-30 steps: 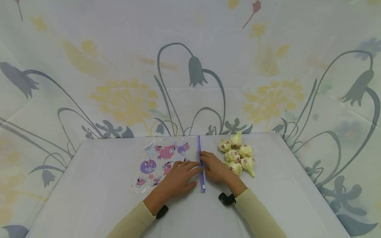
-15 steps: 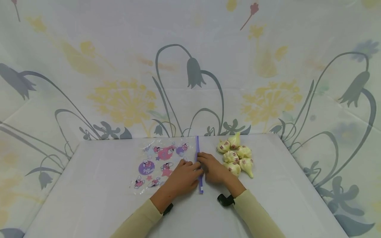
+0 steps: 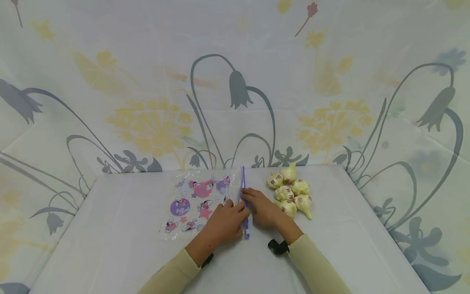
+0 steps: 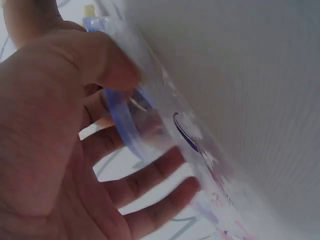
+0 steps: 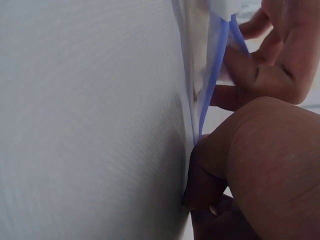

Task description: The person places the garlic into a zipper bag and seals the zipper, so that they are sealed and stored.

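Note:
A clear zip bag [image 3: 203, 188] with pink and purple cartoon prints lies flat on the table, its purple-blue zip edge [image 3: 243, 175] facing right. My left hand [image 3: 224, 222] reaches over the bag's right part and pinches the film by the zip between thumb and fingers. In the left wrist view the blue strip [image 4: 121, 117] bows within the curve of that hand. From the right, my right hand [image 3: 262, 209] holds the zip edge with curled thumb and fingers low against the table. In the right wrist view two blue strips [image 5: 216, 65] stand apart near the left fingers.
Several garlic bulbs [image 3: 303, 203] lie in a cluster just right of my right hand. The white-covered table [image 3: 128, 228] meets a floral cloth backdrop [image 3: 235, 134] at its far edge. A black wrist camera [image 3: 278, 247] sits below the right wrist.
My left hand has moved slightly right and its spread fingers have drawn in on the zip edge. The right hand stays nearly in place; the bag and garlic bulbs barely shift.

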A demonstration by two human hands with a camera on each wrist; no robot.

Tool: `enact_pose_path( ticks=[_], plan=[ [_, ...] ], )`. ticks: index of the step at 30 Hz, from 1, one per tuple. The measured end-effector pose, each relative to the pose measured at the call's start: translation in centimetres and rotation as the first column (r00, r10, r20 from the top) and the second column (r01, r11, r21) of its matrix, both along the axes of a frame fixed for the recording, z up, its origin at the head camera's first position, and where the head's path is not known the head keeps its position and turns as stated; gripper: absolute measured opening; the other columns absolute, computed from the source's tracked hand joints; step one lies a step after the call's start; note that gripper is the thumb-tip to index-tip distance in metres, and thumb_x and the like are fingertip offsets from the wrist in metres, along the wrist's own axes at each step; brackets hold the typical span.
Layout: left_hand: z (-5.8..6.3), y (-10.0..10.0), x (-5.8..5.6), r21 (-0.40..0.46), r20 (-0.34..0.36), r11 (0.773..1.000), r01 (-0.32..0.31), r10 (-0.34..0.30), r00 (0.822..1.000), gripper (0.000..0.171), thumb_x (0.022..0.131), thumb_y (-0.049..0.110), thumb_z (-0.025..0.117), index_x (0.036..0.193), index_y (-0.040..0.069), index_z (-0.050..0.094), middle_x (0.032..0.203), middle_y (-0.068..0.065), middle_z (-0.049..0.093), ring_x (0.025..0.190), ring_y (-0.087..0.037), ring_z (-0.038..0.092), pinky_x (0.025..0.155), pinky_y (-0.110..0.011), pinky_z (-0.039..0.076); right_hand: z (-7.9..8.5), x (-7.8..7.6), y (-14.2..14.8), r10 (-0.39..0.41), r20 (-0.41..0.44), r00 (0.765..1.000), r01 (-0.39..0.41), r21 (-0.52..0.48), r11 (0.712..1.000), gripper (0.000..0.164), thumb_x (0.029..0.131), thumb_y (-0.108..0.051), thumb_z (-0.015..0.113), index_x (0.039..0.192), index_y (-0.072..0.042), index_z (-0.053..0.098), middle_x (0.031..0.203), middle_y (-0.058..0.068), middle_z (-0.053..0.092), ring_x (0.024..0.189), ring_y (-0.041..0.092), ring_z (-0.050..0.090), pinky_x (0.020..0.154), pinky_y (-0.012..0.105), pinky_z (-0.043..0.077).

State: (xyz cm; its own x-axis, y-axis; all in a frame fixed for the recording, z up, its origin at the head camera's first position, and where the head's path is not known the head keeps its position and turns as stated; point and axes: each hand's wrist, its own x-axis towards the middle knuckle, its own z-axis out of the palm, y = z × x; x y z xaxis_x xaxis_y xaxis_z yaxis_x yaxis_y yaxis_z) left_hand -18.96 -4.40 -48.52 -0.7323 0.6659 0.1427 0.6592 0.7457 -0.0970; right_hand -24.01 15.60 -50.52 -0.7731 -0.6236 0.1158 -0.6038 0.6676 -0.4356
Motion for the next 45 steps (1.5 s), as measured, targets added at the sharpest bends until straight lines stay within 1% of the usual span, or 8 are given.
enact_pose_path(
  ticks=[6, 13, 16, 20, 24, 29, 38, 45],
  plan=[
    [-0.2, 0.4, -0.1, 0.000, -0.055, 1.000, -0.021, 0.021, 0.998, 0.026, 0.101, 0.021, 0.073, 0.126, 0.021, 0.067, 0.132, 0.000, 0.064, 0.115, -0.026, 0.059, 0.089, -0.047, 0.059, 0.1, 0.1, 0.1, -0.005, 0.009, 1.000, 0.005, 0.000, 1.000, 0.069, 0.084, 0.018, 0.057, 0.152, 0.007, 0.051, 0.164, 0.024, 0.041, 0.153, 0.045, 0.036, 0.123, 0.058, 0.033],
    [-0.7, 0.3, -0.3, -0.001, -0.093, 0.998, -0.060, 0.060, 0.994, 0.015, 0.103, 0.024, 0.070, 0.117, 0.020, 0.074, 0.133, -0.002, 0.063, 0.110, -0.025, 0.059, 0.083, -0.045, 0.060, 0.0, 0.1, 0.1, 0.000, 0.006, 1.000, 0.000, -0.011, 1.000, 0.067, 0.085, 0.019, 0.053, 0.151, 0.007, 0.051, 0.163, 0.024, 0.042, 0.153, 0.046, 0.036, 0.123, 0.059, 0.032],
    [-0.6, 0.0, -0.1, 0.004, -0.051, 0.997, -0.083, 0.083, 0.995, 0.017, 0.102, 0.026, 0.070, 0.117, 0.019, 0.074, 0.129, -0.002, 0.063, 0.109, -0.028, 0.059, 0.079, -0.048, 0.059, -0.1, 0.1, 0.0, 0.005, 0.006, 1.000, -0.005, -0.010, 1.000, 0.068, 0.084, 0.020, 0.052, 0.151, 0.007, 0.051, 0.163, 0.024, 0.042, 0.153, 0.046, 0.036, 0.123, 0.059, 0.032],
    [-0.1, -0.4, 0.5, 0.036, 0.063, 0.994, -0.104, 0.101, 0.993, 0.025, 0.098, 0.024, 0.070, 0.123, 0.017, 0.070, 0.123, -0.002, 0.064, 0.107, -0.033, 0.063, 0.078, -0.051, 0.059, 0.0, 0.0, -0.1, 0.002, 0.030, 1.000, -0.002, -0.011, 1.000, 0.070, 0.084, 0.019, 0.052, 0.153, 0.006, 0.050, 0.165, 0.022, 0.041, 0.155, 0.044, 0.034, 0.125, 0.058, 0.030],
    [0.2, -0.9, 1.0, 0.094, 0.145, 0.991, -0.100, 0.086, 0.986, 0.029, 0.096, 0.018, 0.071, 0.124, 0.015, 0.068, 0.124, -0.005, 0.068, 0.112, -0.040, 0.069, 0.087, -0.055, 0.062, 0.1, 0.1, -0.1, 0.002, 0.032, 0.999, -0.002, -0.019, 1.000, 0.072, 0.083, 0.020, 0.051, 0.153, 0.006, 0.049, 0.165, 0.022, 0.040, 0.155, 0.045, 0.033, 0.124, 0.058, 0.030],
    [0.4, -1.4, 1.4, 0.117, 0.211, 0.988, -0.099, 0.073, 0.975, 0.034, 0.096, 0.021, 0.074, 0.130, 0.018, 0.070, 0.136, -0.005, 0.068, 0.127, -0.042, 0.065, 0.100, -0.058, 0.057, 0.0, 0.2, 0.0, -0.002, 0.015, 1.000, 0.002, -0.014, 1.000, 0.071, 0.084, 0.020, 0.050, 0.153, 0.006, 0.049, 0.165, 0.022, 0.041, 0.155, 0.045, 0.034, 0.125, 0.057, 0.030],
    [0.5, -1.8, 1.8, 0.111, 0.262, 0.989, -0.097, 0.065, 0.963, 0.042, 0.100, 0.036, 0.075, 0.140, 0.024, 0.069, 0.148, -0.004, 0.063, 0.136, -0.047, 0.058, 0.099, -0.060, 0.056, 0.4, 0.9, 0.1, -0.025, 0.031, 0.999, 0.026, -0.029, 0.999, 0.062, 0.091, 0.015, 0.051, 0.152, 0.007, 0.051, 0.165, 0.021, 0.041, 0.155, 0.044, 0.033, 0.125, 0.056, 0.029],
    [0.7, -1.8, 2.0, 0.113, 0.264, 0.988, -0.105, 0.072, 0.962, 0.047, 0.100, 0.043, 0.074, 0.142, 0.023, 0.069, 0.148, -0.006, 0.063, 0.136, -0.048, 0.057, 0.099, -0.063, 0.055, 0.2, 1.1, 0.2, -0.041, 0.058, 0.997, 0.043, -0.040, 0.998, 0.055, 0.097, 0.009, 0.051, 0.152, 0.005, 0.052, 0.166, 0.020, 0.040, 0.156, 0.042, 0.033, 0.125, 0.056, 0.029]
  ],
)
